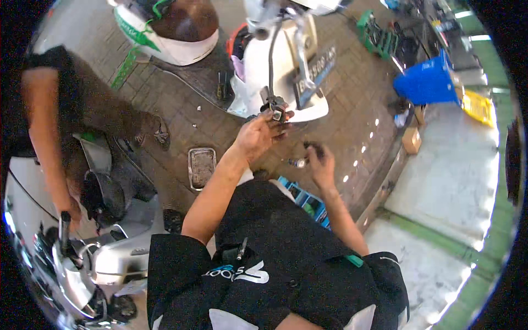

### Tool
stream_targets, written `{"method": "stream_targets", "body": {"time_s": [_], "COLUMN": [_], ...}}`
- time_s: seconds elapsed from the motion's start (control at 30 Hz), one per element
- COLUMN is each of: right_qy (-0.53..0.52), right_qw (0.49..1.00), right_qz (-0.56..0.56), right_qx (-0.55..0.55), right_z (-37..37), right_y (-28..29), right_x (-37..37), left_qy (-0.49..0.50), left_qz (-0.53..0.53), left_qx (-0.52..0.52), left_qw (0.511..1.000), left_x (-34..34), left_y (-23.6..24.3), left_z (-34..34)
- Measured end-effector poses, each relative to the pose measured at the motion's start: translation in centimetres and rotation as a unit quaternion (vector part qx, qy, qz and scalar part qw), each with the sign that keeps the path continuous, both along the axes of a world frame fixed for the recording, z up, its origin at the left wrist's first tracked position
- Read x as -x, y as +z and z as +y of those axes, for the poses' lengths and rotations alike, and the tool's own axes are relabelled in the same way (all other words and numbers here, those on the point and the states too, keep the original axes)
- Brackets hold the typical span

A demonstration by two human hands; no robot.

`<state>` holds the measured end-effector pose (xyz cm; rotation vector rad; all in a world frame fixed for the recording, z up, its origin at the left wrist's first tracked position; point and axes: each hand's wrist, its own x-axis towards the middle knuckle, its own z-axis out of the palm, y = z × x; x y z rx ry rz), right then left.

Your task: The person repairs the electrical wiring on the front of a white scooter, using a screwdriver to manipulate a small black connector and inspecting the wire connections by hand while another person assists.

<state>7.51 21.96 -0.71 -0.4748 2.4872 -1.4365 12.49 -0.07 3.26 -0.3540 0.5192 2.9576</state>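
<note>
In the head view, the left hand (258, 137) pinches a dark part (278, 114) below a cable (271, 60), before the white scooter (267, 69). The right hand's (323, 166) fingers are bent; blur hides whether they grip anything. White lettering marks the black shirt (286, 231); characters line the number plate (324, 67). Paved floor (352, 129) separates the right hand from the white panels' (440, 170) edge.

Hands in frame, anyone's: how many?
3: wearer's left hand at the hose-end part, right hand to its right, co-worker's hand by a handlebar grip. Co-worker's other hand may be hidden.
</note>
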Motion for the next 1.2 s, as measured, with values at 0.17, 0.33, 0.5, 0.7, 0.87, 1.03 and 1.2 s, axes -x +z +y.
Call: {"method": "stream_targets", "body": {"time_s": [0.17,0.33,0.5,0.7,0.87,1.03,1.2], "right_qy": [-0.067,-0.130,-0.123,-0.081,-0.035,0.011,0.018], "right_qw": [0.990,0.960,0.939,0.903,0.757,0.688,0.705], "right_qz": [-0.067,-0.112,-0.171,-0.259,-0.410,-0.467,-0.453], "right_qx": [0.108,0.221,0.272,0.334,0.508,0.555,0.545], "right_z": [-2.1,-2.4,-3.6,-4.1,-4.6,-4.9,-5.6], "right_y": [11.5,14.6,15.9,14.9,15.7,15.7,15.4], "right_x": [-0.2,-1.0,-0.7,0.1,0.9,0.4,0.0], "left_qy": [-0.026,-0.101,-0.132,-0.069,-0.073,-0.070,-0.078], "left_qz": [0.005,0.030,0.048,0.007,0.026,-0.021,0.020], "left_qx": [0.004,-0.006,-0.002,0.018,0.085,-0.016,-0.003], "left_qw": [1.000,0.994,0.990,0.997,0.993,0.997,0.997], "left_x": [0.1,1.1,1.7,1.8,1.4,1.0,0.8], "left_y": [4.1,7.0,7.3,8.7,9.6,9.7,9.3], "left_z": [2.1,1.7,0.8,1.2,0.7,0.1,-0.8]}}
